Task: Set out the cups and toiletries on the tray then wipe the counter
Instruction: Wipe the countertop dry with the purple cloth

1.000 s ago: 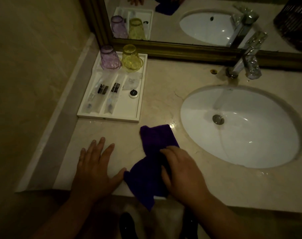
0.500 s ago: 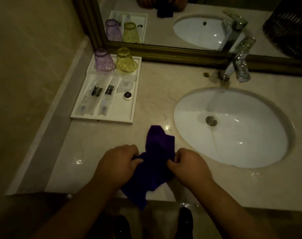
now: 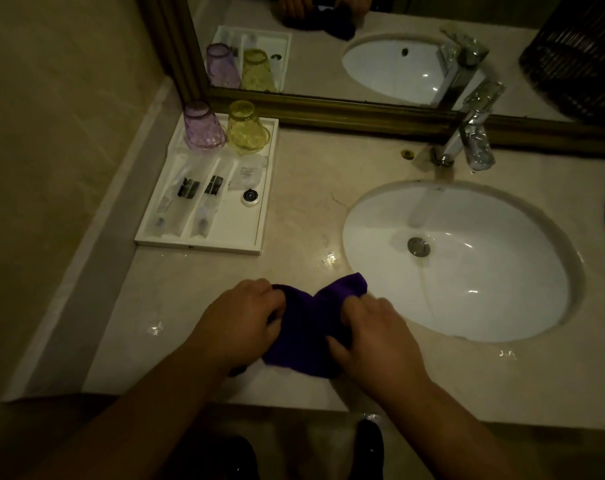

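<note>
Both hands grip bunched purple cloth [image 3: 311,327] at tabletop [image 3: 311,209] front edge: left hand [image 3: 240,322] and right hand [image 3: 373,336] fingers clamped on its fuzzy folds.

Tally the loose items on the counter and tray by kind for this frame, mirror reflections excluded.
Cups, upside down on the tray: 2, a purple cup and a yellow cup
Long clear-wrapped kits: 2
Flat sachet: 1
Small round container: 1
Purple cloth, gripped by left hand and right hand: 1
Total: 7
</note>
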Action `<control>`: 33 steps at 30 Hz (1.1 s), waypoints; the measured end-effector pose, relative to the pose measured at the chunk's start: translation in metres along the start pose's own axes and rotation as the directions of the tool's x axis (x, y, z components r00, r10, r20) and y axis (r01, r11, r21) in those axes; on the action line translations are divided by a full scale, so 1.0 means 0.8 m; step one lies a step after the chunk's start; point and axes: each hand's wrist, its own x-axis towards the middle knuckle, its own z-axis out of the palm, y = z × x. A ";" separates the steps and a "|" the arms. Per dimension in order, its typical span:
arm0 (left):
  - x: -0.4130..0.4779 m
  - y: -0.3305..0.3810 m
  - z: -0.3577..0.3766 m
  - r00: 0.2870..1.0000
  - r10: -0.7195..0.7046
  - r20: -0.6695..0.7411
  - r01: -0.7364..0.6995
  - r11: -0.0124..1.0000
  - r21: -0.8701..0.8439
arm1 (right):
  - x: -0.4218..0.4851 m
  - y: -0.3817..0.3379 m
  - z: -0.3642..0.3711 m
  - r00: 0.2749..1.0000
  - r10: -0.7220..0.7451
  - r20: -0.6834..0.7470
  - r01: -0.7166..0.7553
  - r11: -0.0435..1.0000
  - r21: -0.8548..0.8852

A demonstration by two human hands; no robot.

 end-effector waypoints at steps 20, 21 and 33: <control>0.033 0.037 -0.104 0.934 -0.352 -0.059 0.237 0.735 -0.635 | 0.053 -0.001 -0.095 0.976 0.203 0.079 -0.202 0.705 0.680; 0.039 0.044 -0.118 0.928 -0.364 -0.078 0.229 0.724 -0.651 | 0.057 -0.004 -0.107 0.976 0.200 0.088 -0.205 0.697 0.687; 0.057 0.043 -0.195 0.919 -0.269 0.289 0.380 0.410 -0.829 | 0.062 0.031 -0.174 0.741 0.027 0.671 -0.362 0.858 0.365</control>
